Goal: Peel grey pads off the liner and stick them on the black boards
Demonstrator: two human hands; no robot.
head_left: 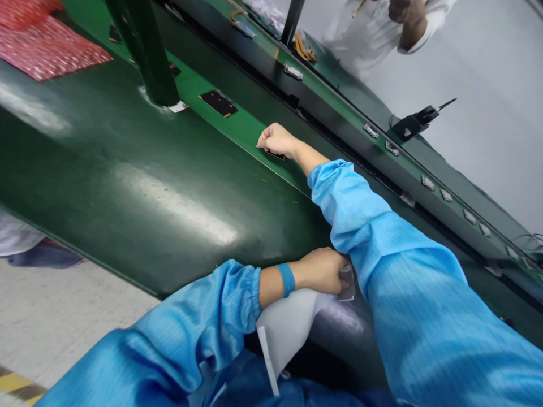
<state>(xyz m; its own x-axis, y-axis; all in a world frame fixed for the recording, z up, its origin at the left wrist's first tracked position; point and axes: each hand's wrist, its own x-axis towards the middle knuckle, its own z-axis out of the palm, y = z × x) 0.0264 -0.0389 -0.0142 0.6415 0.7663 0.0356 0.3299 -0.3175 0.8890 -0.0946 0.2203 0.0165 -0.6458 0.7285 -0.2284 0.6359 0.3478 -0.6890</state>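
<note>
My right hand [278, 140] reaches across to the bright green strip at the back of the table. Its fingers are closed at a thin dark flat piece [276, 154], mostly hidden under the hand. My left hand [320, 271], with a blue band around the wrist, is closed near the table's front edge. A small translucent greyish film piece [348, 282] sticks out from its fingers. Beneath that wrist hangs a curved white sheet [288, 328]. Farther along the green strip lies a flat black panel [219, 103] with orange-coloured corners.
A green post [148, 53] rises from the dark green table [127, 147]. Pink bubble wrap [51, 48] lies at far left. Several small silvery parts [371, 130] line the ledge behind the strip. Beyond stand a black device [416, 122] and another person's hand [407, 11].
</note>
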